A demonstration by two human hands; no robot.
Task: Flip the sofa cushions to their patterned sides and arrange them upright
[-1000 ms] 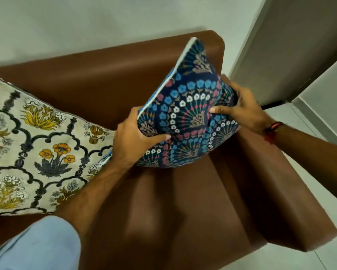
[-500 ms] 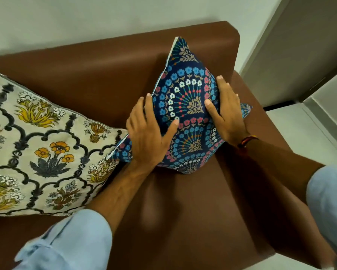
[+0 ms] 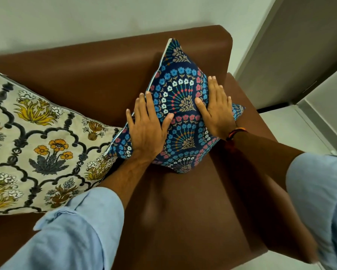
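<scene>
We have the blue cushion (image 3: 183, 117) standing on one corner in the right end of the brown sofa (image 3: 183, 211), leaning against the backrest, patterned side toward us. Our left hand (image 3: 147, 129) lies flat and spread on its left part; our right hand (image 3: 217, 108) presses flat on its right edge, fingers straight. Neither hand grips it. The cream flowered cushion (image 3: 37, 141) leans just beside it, touching its left corner.

Blue cushion (image 3: 180, 114) now down against the backrest (image 3: 97, 75), both palms flat on it.
</scene>
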